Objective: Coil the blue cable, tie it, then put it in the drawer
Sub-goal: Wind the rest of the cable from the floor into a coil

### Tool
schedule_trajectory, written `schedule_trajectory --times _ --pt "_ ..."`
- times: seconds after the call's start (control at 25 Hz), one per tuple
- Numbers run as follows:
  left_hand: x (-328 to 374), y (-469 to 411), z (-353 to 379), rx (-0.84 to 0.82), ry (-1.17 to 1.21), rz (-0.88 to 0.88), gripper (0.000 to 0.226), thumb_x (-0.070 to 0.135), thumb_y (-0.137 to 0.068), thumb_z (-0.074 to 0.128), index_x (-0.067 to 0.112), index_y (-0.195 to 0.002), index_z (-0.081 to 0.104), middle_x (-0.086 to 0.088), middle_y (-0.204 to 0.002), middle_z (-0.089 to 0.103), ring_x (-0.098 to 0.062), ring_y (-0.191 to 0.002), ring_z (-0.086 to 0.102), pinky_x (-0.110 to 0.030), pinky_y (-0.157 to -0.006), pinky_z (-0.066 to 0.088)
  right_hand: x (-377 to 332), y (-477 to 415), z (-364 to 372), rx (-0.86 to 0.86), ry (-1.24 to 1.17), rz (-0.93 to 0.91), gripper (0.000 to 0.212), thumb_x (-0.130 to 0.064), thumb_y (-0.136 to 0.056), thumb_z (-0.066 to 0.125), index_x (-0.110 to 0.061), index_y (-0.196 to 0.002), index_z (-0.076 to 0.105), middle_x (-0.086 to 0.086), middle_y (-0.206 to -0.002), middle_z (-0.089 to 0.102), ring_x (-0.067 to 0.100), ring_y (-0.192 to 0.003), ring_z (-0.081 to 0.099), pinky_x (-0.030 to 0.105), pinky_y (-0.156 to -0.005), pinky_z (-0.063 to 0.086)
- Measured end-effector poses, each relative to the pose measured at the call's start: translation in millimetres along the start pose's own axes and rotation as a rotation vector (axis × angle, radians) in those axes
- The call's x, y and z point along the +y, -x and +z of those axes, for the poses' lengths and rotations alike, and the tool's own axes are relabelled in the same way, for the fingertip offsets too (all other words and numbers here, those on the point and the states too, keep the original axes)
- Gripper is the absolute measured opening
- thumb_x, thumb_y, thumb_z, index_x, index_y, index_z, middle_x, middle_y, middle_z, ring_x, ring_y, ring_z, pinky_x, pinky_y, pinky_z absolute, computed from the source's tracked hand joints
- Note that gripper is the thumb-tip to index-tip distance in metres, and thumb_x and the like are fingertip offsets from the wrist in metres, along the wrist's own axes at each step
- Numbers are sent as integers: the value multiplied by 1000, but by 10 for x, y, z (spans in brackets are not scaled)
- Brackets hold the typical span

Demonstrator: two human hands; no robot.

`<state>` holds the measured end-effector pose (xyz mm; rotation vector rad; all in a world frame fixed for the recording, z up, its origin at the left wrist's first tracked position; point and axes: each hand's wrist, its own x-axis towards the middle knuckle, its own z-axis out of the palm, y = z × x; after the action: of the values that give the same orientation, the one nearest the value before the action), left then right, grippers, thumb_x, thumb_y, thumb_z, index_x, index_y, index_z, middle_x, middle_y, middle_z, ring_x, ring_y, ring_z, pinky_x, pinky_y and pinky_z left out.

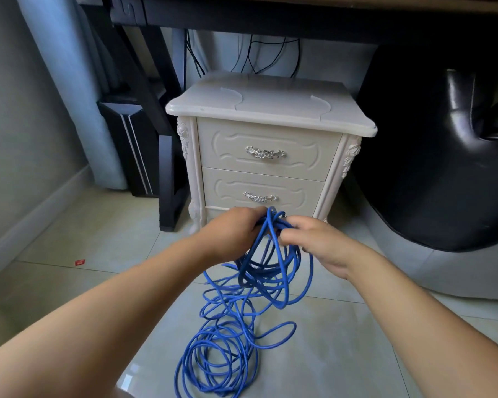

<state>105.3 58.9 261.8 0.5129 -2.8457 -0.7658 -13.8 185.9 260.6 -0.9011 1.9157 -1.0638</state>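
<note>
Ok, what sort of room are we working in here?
Probably a home bedroom or study corner: a cream carved two-drawer nightstand stands on pale glossy floor tiles by a dark desk, with thin black wires hanging behind it.

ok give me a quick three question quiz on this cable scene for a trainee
1. True or false: the white nightstand has its top drawer and bottom drawer both closed.
2. Most of the blue cable lies: A on the nightstand, B on the tiled floor, C in a drawer.
3. What do the left hand and right hand both grip?
Key: 1 true; 2 B; 3 gathered loops of the blue cable.
</note>
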Motion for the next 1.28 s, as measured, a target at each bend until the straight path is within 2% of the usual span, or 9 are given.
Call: schedule_trajectory --times 0.16,0.32,0.48,0.72,0.8,0.88,1.0,1.12,1.28 --pt "100 7 43 84 -310 13 31 32 -102 37 23 -127 53 -6 -116 65 -31 -105 61 -35 -72 41 -62 -12 108 5 -393 -1 45 -55 -76 70 -14 -91 77 3 -95 77 17 -99 70 31 -98 45" --pt "144 -13 52 122 -303 4 32 32 -102 41 24 -130 52 -4 -122 62 -31 -108 60 -35 -75 40 -82 -117 159 231 -587 92 9 -17 -82 74 -10 -77 74 6 -76 73 20 -76 68 32 -86 52" --pt "-53 -36 -142 299 -176 -109 28 35 -100 47 23 -122 59 -4 -112 66 -31 -102 61 -37 -78 46 52 -232 -71 465 -664 216 10 -2 -80 63 -8 -75 69 9 -79 60 21 -66 53 33 -64 50" --pt "-331 30 -278 419 36 -73 19 25 -98 54 19 -113 64 -1 -86 62 -26 -78 57 -37 -71 47 176 -190 -249 287 611 252 41 -53 -91 54 -14 -85 62 11 -94 63 28 -87 58 31 -74 41" --pt "-309 40 -260 397 46 17 18 23 -97 55 19 -113 64 1 -89 64 -24 -82 57 -36 -74 46 13 -138 -181 435 434 16 52 -57 -92 50 -19 -126 57 7 -134 56 24 -125 50 32 -100 38" --pt "-282 56 -239 371 37 82 19 21 -97 55 19 -114 64 2 -94 66 -21 -85 58 -36 -76 47 -148 -105 -88 317 188 -187 60 -54 -92 54 -30 -145 39 -4 -142 47 11 -134 41 27 -107 30" --pt "-249 66 -286 469 118 58 16 19 -97 56 19 -111 65 4 -84 62 -19 -73 58 -34 -70 49 -146 -103 63 99 -3 -160 63 -56 -84 65 -39 -140 41 -8 -117 59 7 -110 57 27 -99 41" --pt "-231 89 -362 587 351 -64 13 15 -98 54 23 -103 62 7 -70 57 -14 -61 57 -13 -52 43 -112 -100 179 136 -83 -129 53 -42 -79 77 -29 -124 50 4 -87 58 16 -75 61 39 -74 59" --pt "-191 70 -313 638 712 -192 15 17 -100 51 23 -96 64 12 -54 43 -6 -49 44 -15 -51 45 -196 -112 371 248 -367 -206 22 -21 -93 64 -30 -109 53 7 -102 62 18 -90 65 38 -79 61"
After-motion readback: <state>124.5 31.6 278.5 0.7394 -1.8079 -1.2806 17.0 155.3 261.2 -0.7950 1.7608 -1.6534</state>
